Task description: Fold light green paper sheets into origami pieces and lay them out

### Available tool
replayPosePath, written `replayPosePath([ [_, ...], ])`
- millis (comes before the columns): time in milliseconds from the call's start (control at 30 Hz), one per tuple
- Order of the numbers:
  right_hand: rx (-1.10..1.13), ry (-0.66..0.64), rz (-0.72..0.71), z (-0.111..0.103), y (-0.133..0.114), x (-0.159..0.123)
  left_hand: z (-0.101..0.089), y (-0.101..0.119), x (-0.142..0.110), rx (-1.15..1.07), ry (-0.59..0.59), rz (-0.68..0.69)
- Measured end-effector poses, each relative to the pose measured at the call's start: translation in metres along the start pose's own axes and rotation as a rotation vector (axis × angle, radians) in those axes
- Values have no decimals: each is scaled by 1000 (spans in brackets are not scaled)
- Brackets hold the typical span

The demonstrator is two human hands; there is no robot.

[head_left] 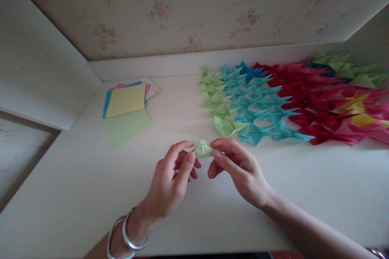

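A small folded piece of light green paper [202,149] is pinched between both my hands just above the white table [75,186]. My left hand [173,180], with silver bangles on its wrist, grips the piece's left side with thumb and forefinger. My right hand [235,166] pinches its right side the same way. Both hands are closed on the paper, near the table's middle.
A stack of flat coloured paper sheets [126,99] lies at the back left, with a loose light green sheet [127,127] in front. Rows of folded paper figures in green [220,107], blue [261,107], red [306,97] and pink spread along the back right by the floral wall.
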State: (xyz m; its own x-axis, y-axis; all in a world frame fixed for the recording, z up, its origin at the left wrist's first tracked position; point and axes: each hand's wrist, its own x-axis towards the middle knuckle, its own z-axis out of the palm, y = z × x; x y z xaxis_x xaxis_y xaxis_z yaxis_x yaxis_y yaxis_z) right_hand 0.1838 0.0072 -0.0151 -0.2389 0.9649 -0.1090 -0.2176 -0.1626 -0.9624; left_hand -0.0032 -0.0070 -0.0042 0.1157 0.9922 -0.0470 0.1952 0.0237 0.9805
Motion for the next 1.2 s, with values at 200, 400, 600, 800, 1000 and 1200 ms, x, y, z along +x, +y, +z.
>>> replayPosePath([
  [200,47,-28,-2,1,-7,0,-3,-2,0,12,-53,47],
  [400,-99,14,-120,1,-4,1,-5,1,2,32,-78,35],
  [600,-436,9,-335,-7,-10,3,-5,6,4,70,-151,58],
  [800,-579,-47,-454,-11,-11,3,-5,1,8,262,-56,256],
  [1000,-723,-58,-641,-15,-6,8,-3,-4,11,346,-42,489],
  [1200,-762,-76,-679,-11,-2,9,-1,-5,12,299,-19,371],
])
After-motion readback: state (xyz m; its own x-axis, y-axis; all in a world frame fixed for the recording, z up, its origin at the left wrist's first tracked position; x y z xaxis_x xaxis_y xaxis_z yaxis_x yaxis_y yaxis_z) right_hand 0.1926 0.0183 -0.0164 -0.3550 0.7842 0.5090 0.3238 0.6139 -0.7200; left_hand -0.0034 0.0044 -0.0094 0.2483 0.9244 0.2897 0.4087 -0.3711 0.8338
